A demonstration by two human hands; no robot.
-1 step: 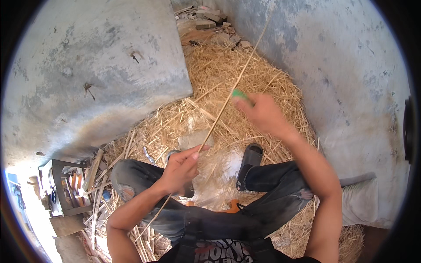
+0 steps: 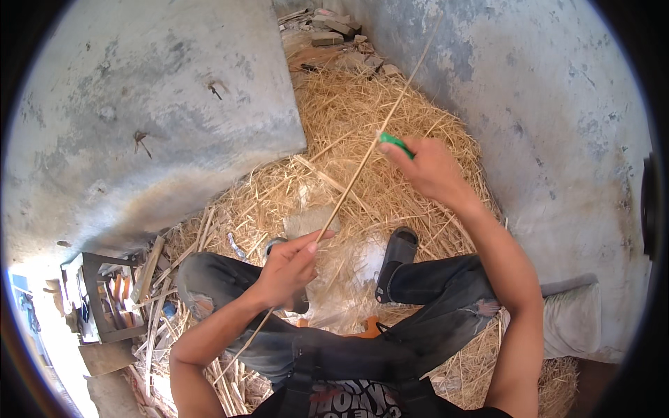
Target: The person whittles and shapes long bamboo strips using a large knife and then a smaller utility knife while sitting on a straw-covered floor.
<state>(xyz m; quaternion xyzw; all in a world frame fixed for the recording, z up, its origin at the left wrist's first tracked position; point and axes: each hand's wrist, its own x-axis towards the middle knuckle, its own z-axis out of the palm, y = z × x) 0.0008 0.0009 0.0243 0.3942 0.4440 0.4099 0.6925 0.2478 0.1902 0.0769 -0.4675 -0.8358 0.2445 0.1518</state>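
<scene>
A long, thin bamboo strip (image 2: 359, 171) slants from beside my left thigh up toward the far wall. My left hand (image 2: 289, 268) is closed around it, with the thumb and forefinger pinching it above my lap. Farther along, my right hand (image 2: 433, 167) grips a small green-handled tool (image 2: 397, 145). The tool's tip meets the strip or lies just beside it. Its working end is too small to make out. Beyond the tool the strip runs on, thin and blurred, in front of the wall.
A thick heap of straw-like shavings (image 2: 418, 132) covers the floor ahead. Grey walls (image 2: 543, 125) close in on the right and far left. A dark stool-like frame (image 2: 94, 299) stands at left. Broken bricks (image 2: 334, 31) lie at the back. My sandalled foot (image 2: 398, 258) rests among the shavings.
My right hand with the green tool has moved slightly right and away from me along the strip. My left hand holds the same place.
</scene>
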